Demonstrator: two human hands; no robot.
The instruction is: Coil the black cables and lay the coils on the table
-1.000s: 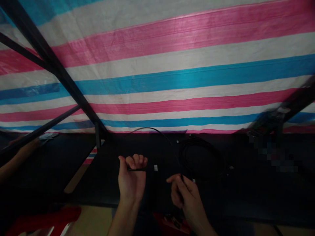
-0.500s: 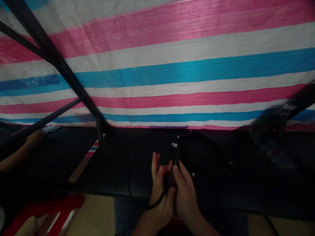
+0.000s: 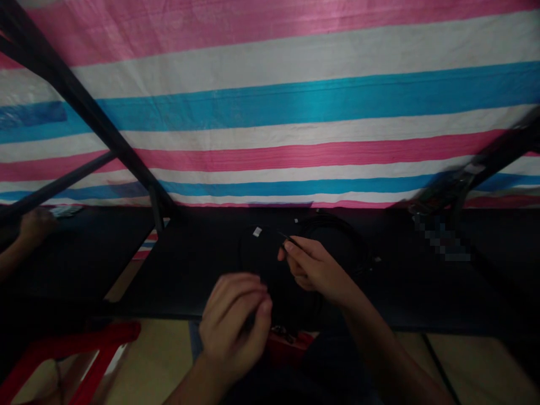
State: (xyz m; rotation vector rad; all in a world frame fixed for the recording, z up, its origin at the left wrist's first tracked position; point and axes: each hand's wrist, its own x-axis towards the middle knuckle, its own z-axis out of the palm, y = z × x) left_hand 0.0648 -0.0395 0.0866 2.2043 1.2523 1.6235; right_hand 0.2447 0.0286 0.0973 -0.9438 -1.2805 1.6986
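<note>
My right hand point(image 3: 314, 267) is above the table, its thumb and fingers pinched on a thin black cable point(image 3: 291, 241) whose narrow tip points up and left. Lower and to the left, my left hand point(image 3: 236, 320) has its fingers curled towards the thumb; its palm side is hidden, and what it holds, if anything, I cannot make out. A white tag point(image 3: 257, 231) shows just beyond the hands. Behind my right hand lies a coil of black cable point(image 3: 352, 233) with small pale ends.
The black table point(image 3: 181, 281) ends at a striped plastic sheet point(image 3: 295, 129). Dark metal bars point(image 3: 122, 154) slant up at the left and right. At the far left, another person's hand point(image 3: 36, 228) rests on a neighbouring table, above a red stool point(image 3: 84, 349).
My hands have come apart. My right hand has risen with the cable end, while my left has moved left and its fingers have curled. The white tag has shifted left; the view has tilted slightly.
</note>
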